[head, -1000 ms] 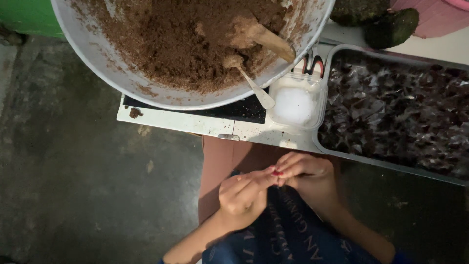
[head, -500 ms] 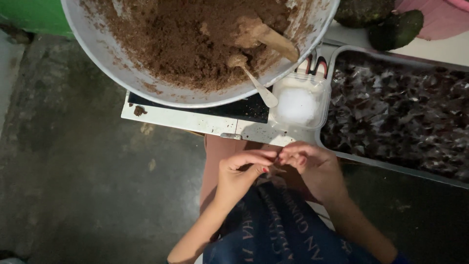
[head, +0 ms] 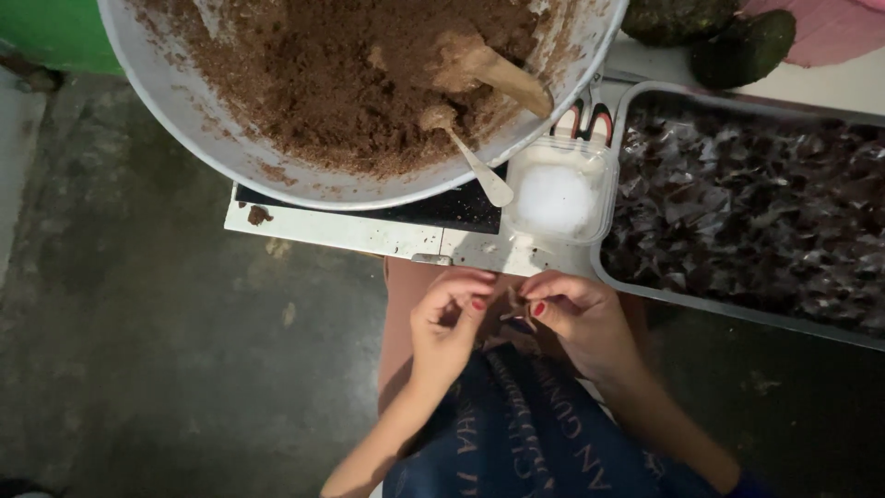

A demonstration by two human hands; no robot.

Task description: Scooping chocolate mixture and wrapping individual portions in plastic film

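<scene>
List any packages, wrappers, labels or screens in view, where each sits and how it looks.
Clear plastic tub: beside the bowl, square, rounded corners, white contents.
Wrapped pieces: filling the grey tray at right, dark, in shiny clear film.
Small wrapper: pinched between left hand and right hand.
No screens.

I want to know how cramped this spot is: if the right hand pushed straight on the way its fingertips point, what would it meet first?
The right hand points toward the left hand, so it would likely meet those fingers first, squeezing the small piece pinched between them. Depth looks matched, though one view cannot confirm it.
</scene>
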